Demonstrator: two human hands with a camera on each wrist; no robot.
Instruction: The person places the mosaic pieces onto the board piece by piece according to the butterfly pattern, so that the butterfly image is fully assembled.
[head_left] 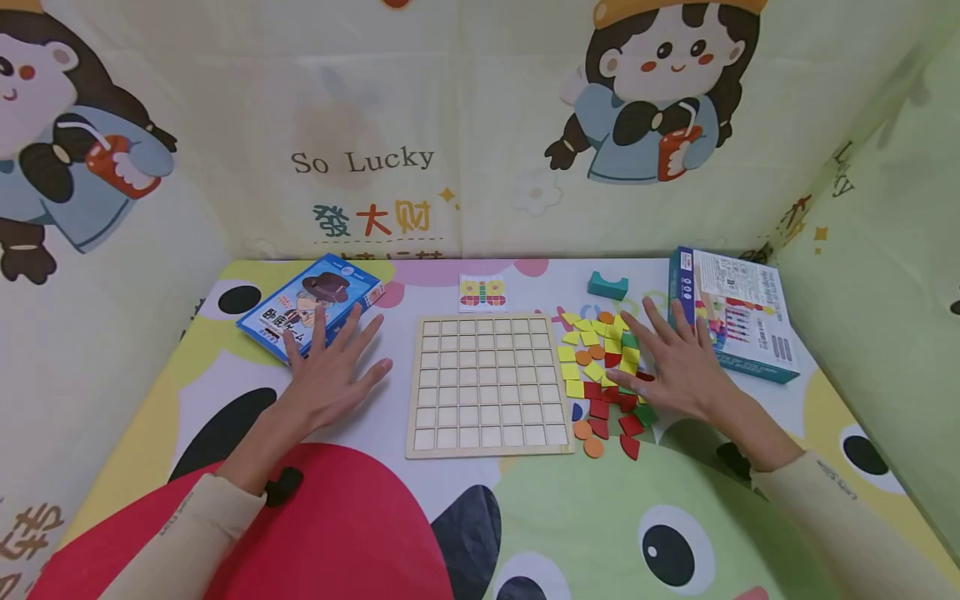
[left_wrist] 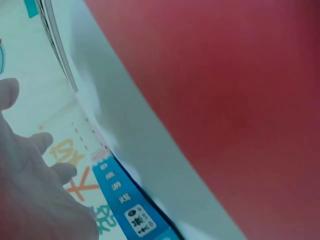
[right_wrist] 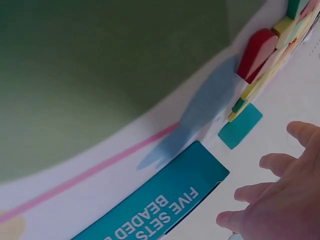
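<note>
In the head view my left hand [head_left: 327,381] is spread beside a wooden grid board [head_left: 491,385], just in front of a blue box [head_left: 311,304]. It holds nothing. My right hand [head_left: 686,371], fingers also spread, hovers at the right edge of a pile of coloured wooden pieces [head_left: 597,375], holding nothing. Yellow squares, orange discs and red and green pieces make up the pile. Behind the board lies a small card [head_left: 483,293] with a butterfly pattern. Both wrist views show the left hand [left_wrist: 45,185] and right hand [right_wrist: 285,195] with fingers extended.
A teal block [head_left: 608,286] with a curved notch stands at the back, right of the card. Further right lies a teal-edged box [head_left: 738,312] with printed pictures. A cartoon-patterned cloth [head_left: 360,517] covers the table; printed curtains [head_left: 495,108] hang behind and at the sides.
</note>
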